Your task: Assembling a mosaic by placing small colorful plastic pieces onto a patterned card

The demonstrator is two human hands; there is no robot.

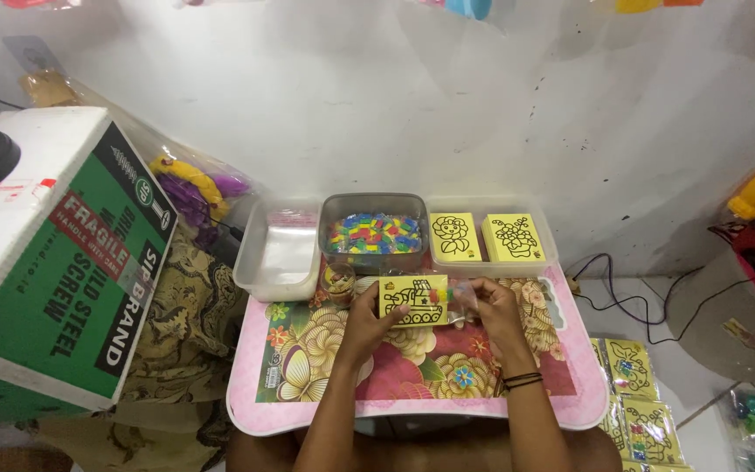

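My left hand [365,316] holds a small yellow card with a black line drawing of a vehicle [412,300] by its left edge, just above a low pink table [246,411] covered by a flowered mat [412,358]. My right hand [488,306] is at the card's right edge, pinching a small colourful piece [438,296] against it. Black bands circle my right wrist.
Along the table's back stand a clear empty tub [277,253], a grey tub of several colourful small pieces [374,234] and a tray with two stacks of yellow flower cards [485,237]. A big green-and-white carton [50,262] stands left. Bagged yellow cards [635,402] and cables lie on the floor right.
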